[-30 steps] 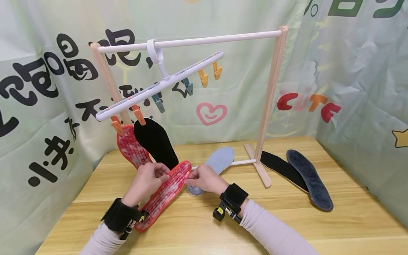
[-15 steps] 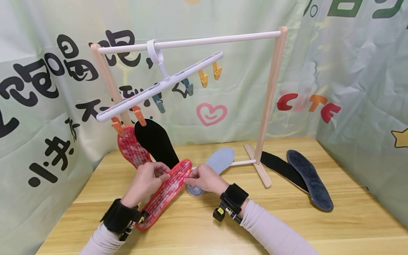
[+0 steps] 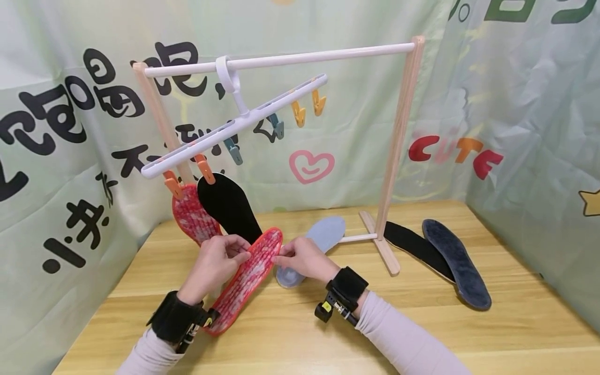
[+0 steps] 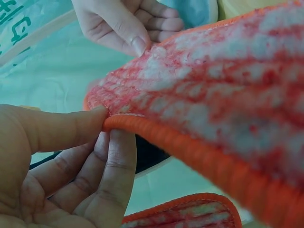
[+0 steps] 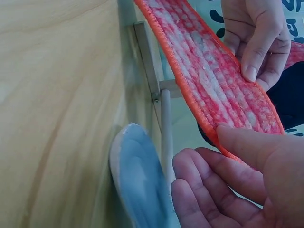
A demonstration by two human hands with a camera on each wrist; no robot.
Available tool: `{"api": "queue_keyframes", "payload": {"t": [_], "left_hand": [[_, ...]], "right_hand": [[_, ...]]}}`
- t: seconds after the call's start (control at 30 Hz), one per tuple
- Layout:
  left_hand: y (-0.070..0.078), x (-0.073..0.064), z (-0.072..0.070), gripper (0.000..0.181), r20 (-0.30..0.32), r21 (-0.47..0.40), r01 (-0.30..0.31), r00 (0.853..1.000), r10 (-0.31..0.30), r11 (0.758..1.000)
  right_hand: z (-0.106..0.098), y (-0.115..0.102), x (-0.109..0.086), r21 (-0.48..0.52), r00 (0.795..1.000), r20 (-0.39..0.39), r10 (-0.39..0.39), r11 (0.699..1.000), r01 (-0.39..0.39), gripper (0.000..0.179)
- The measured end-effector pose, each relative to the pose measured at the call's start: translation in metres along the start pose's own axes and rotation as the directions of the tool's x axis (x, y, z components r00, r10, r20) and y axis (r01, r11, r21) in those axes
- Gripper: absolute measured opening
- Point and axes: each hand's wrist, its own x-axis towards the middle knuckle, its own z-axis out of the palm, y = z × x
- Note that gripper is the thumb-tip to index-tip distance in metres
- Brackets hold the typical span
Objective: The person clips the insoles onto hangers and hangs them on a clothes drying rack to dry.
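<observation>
A red and white insole (image 3: 250, 276) with an orange edge slants over the table, its upper end between my two hands. My left hand (image 3: 221, 264) pinches its left edge; the thumb lies on top in the left wrist view. The opposite edge is pinched by my right hand (image 3: 303, 259), as the right wrist view shows with the thumb on the insole (image 5: 204, 66). Behind the hands, a matching red insole (image 3: 189, 213) and a black insole (image 3: 229, 208) hang from orange clips (image 3: 204, 170) on a white hanger (image 3: 248, 117).
The hanger hooks over the white rail (image 3: 323, 56) of a wooden stand (image 3: 398, 146). Blue and yellow clips (image 3: 299, 114) hang unused on it. A light grey-blue insole (image 3: 325, 233) lies behind my right hand. A black insole (image 3: 417, 247) and a dark grey one (image 3: 457, 265) overlap at the right.
Both hands have raised the red insole slightly, its upper end moving up toward the hanging black one. The hanger and the other insoles stay in place.
</observation>
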Motion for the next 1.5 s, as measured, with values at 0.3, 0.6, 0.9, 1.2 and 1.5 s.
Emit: {"api": "queue_keyframes", "payload": {"t": [0.3,0.6,0.9,1.2,1.5], "left_hand": [[0.004,0.0,-0.001,0.005,-0.041,-0.023,-0.017,0.999,0.016,1.0],[0.007,-0.002,-0.004,0.005,-0.063,-0.052,-0.026,0.998,0.023,0.998],[0.008,-0.001,-0.004,0.006,-0.071,-0.066,-0.033,0.997,0.028,0.997],[0.01,-0.001,-0.006,0.006,-0.088,-0.086,-0.036,0.996,0.029,0.996],[0.013,-0.002,-0.006,0.007,-0.099,-0.087,-0.042,0.995,0.033,0.995]], "right_hand": [[-0.009,-0.001,-0.001,0.036,0.998,-0.015,-0.056,0.998,0.056,0.018],[-0.012,-0.007,0.0,0.066,0.999,-0.033,-0.034,0.997,0.036,0.018],[-0.017,-0.012,-0.002,0.077,0.997,-0.059,-0.05,0.996,0.054,0.017],[-0.019,-0.018,-0.002,0.165,0.997,-0.078,-0.019,0.986,0.032,0.016],[-0.021,-0.024,-0.004,0.2,0.993,-0.117,-0.018,0.979,0.041,0.016]]}}
